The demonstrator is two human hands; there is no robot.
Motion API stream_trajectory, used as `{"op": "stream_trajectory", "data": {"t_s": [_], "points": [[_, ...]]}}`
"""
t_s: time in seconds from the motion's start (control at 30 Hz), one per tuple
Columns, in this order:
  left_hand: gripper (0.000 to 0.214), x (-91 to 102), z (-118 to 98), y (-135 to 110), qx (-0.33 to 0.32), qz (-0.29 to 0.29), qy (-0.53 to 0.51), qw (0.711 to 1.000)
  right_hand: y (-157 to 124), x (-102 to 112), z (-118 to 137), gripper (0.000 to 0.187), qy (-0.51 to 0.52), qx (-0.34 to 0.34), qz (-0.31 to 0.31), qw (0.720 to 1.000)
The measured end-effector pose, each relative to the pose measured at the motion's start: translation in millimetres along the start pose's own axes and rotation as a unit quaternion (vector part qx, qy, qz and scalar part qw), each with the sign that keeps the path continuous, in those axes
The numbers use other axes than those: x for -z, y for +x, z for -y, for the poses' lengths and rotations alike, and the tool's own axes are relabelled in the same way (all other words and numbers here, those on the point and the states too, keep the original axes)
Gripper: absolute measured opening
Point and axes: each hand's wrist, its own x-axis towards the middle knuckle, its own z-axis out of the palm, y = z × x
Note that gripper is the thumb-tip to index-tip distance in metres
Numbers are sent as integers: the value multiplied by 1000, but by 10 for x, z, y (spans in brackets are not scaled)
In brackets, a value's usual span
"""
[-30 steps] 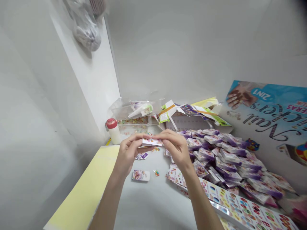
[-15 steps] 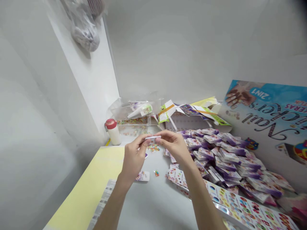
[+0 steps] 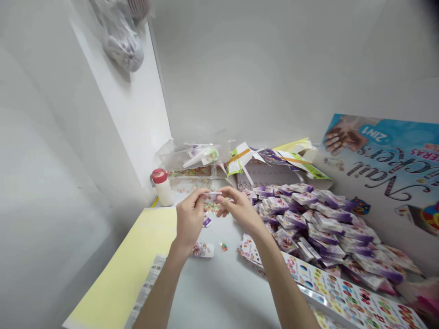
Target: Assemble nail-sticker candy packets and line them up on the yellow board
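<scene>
My left hand [image 3: 190, 220] and my right hand [image 3: 240, 210] are raised over the white table [image 3: 219, 292], and both pinch a small flat packet [image 3: 210, 197] seen edge-on between their fingertips. Below the hands lie a small packet [image 3: 203, 249], a tiny coloured piece [image 3: 223, 246] and scattered coloured bits [image 3: 212, 208]. A big heap of purple-and-white packets [image 3: 318, 224] lies just right of my right hand.
A red-capped white bottle [image 3: 162, 187] and a clear plastic tub [image 3: 192, 167] stand at the back. Opened cardboard boxes [image 3: 274, 167] sit behind the heap. A yellow sheet [image 3: 137, 265] lies left, colourful sticker sheets [image 3: 343, 292] front right, a printed poster [image 3: 384, 160] leans on the right wall.
Both hands have shifted slightly left and further from me with the packet, which turned from face-up to edge-on. A strip of labels came into view at the lower left.
</scene>
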Motion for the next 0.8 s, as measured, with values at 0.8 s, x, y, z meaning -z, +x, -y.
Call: {"op": "stream_trajectory", "data": {"t_s": [0.8], "points": [[16,119,260,192,-2,-52,15,999,149,146,-641,6,-244,-68,59,966]]}}
